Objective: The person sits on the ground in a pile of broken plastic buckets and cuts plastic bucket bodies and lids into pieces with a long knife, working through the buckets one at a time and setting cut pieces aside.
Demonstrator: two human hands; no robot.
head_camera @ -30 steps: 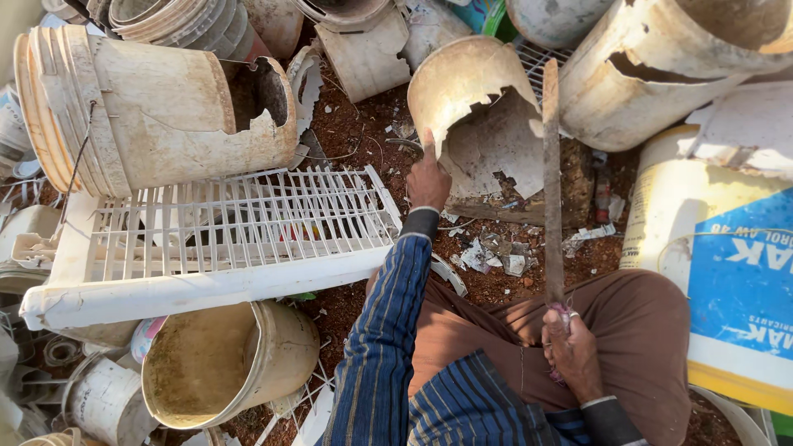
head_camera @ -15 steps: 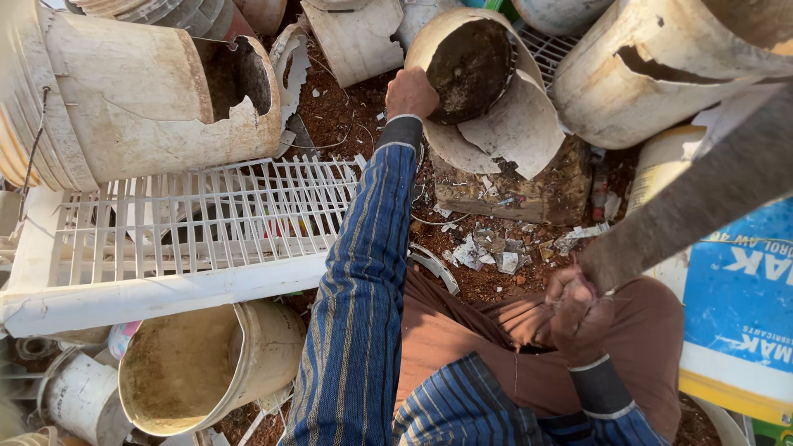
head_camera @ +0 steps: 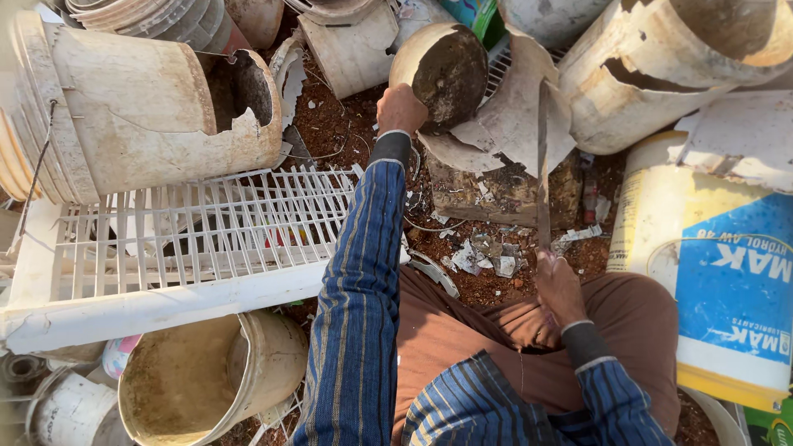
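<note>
At the upper middle of the frame our left hand (head_camera: 402, 108) has its grip closed on the rim of a broken, dirty white plastic bucket (head_camera: 462, 78), which leans on a rough wooden chopping block (head_camera: 496, 194) just below it. Our right hand (head_camera: 560, 287), at the lower middle right, is clamped around the handle of a long, narrow metal blade (head_camera: 543, 165) that stands nearly upright, its edge against the torn white flap of the bucket wall.

To do this cut well, we judge that the bucket should sit firmly against the block, so the blow meets backed material and not a springy loose flap. Our left fingers lie close to the blade's line, so we would keep them up on the rim, left of the cut. Short, controlled strokes along the existing tear seem safer than one heavy swing, since brittle plastic can shatter; white chips (head_camera: 483, 256) already lie on the reddish soil between block and knees.

At the left, a white slatted plastic rack (head_camera: 198, 248) and a large cracked white drum (head_camera: 149, 124) crowd the ground; at the right edge stands a yellow-and-blue plastic pail (head_camera: 719, 264). None touches the blade.
</note>
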